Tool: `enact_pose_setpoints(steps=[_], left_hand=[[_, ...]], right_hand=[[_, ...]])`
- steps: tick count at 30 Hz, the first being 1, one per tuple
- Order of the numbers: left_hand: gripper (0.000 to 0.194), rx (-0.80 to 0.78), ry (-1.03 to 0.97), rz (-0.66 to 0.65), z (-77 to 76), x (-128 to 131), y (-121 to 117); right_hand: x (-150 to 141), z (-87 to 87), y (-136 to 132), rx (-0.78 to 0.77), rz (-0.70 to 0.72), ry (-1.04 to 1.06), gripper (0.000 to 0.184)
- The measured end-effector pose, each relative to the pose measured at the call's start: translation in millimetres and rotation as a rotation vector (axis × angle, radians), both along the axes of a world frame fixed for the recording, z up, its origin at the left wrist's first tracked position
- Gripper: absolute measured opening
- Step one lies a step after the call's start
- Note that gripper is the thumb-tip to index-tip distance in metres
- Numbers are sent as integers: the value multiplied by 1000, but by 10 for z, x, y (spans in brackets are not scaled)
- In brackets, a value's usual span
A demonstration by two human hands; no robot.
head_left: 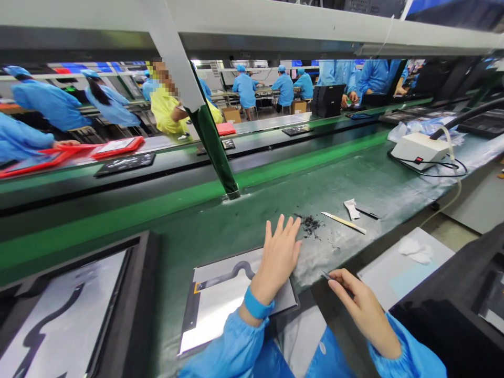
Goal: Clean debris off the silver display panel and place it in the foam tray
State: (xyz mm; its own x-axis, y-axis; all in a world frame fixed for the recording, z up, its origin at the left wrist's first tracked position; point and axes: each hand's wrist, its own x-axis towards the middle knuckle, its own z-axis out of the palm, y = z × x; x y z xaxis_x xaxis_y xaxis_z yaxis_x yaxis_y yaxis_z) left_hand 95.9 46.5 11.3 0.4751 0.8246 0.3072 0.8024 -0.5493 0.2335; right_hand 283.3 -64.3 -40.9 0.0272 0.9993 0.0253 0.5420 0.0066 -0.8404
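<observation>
My left hand (277, 257) is stretched out over the right part of a flat, silvery display panel (212, 310), its fingers extended and holding nothing. I cannot tell whether the palm touches the panel. A dark flex cable (224, 276) curves across the panel and ends at an orange-edged connector. My right hand (362, 310) is off the bench's front edge, thumb and forefinger pinched on a small grey pointed tool (326, 274); most of it is hidden in the fingers. Just beyond my left fingertips lies a pile of black scraps (311, 224).
A pale, blade-shaped stick (344, 223), a crumpled white wipe (352, 209) and a black pen-like tool (367, 213) lie on the green bench. A black foam tray (145, 294) holds another panel at left. A white box (421, 149) with cable and hose stands at right. A green post (218, 152) rises behind.
</observation>
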Motion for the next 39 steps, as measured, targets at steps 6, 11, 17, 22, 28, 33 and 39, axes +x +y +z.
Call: enact_pose_setpoints(steps=[6, 11, 17, 22, 28, 33, 39], left_hand=[[45, 57, 12, -140, -258, -475, -495], [119, 39, 119, -225, -437, -659, -814], [109, -112, 66, -279, -326, -751, -870], [111, -145, 38, -264, -354, -734, -891], [109, -118, 60, -251, -390, -698, -899], [107, -113, 58, -243, -397, -706, -892], [104, -104, 70, -248, -406, -691, -908]], right_hand=[[-215, 111, -36, 212, 129, -164, 23], [-344, 12, -78, 318, 132, -202, 18], [-471, -16, -160, 368, 132, -199, 19], [-548, 42, -164, 422, 114, -250, 23], [-581, 52, -150, 425, 108, -305, 24], [-603, 57, -148, 429, 116, -339, 24], [-622, 87, -158, 447, 101, -388, 24]])
